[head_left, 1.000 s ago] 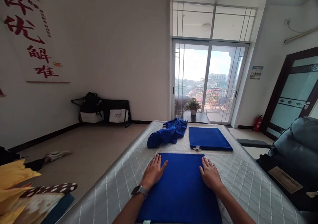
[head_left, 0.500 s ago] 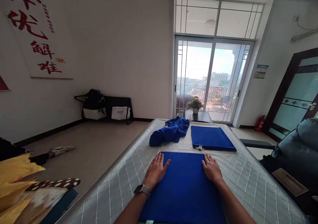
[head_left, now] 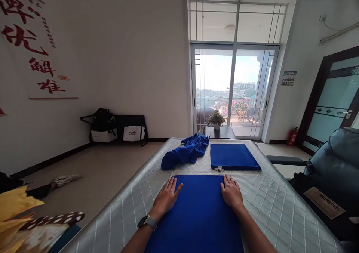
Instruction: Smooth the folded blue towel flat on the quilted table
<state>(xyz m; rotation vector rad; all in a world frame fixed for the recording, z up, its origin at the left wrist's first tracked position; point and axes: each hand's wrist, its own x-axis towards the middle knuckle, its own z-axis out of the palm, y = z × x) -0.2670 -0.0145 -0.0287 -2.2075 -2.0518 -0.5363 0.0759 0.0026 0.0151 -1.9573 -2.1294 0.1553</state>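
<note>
A flat, folded piece of blue cloth lies in front of me on a table with a silver quilted cover. My left hand rests on its far left corner, palm down and fingers stretched out. On the far right corner my right hand lies flat in the same way. Farther back sits a second folded blue cloth with a white tag at its near edge. To its left is a crumpled blue cloth. The near edge of the front cloth falls outside the view.
A dark padded chair with an armrest stands at the right. Beyond the table's far end, a potted plant sits on a small dark table. Yellow and spotted fabrics are at the lower left. A backpack rests by the wall.
The view has shifted slightly, so the table and cloths appear a little farther left. Both hands stay flat on the far corners of the front cloth.
</note>
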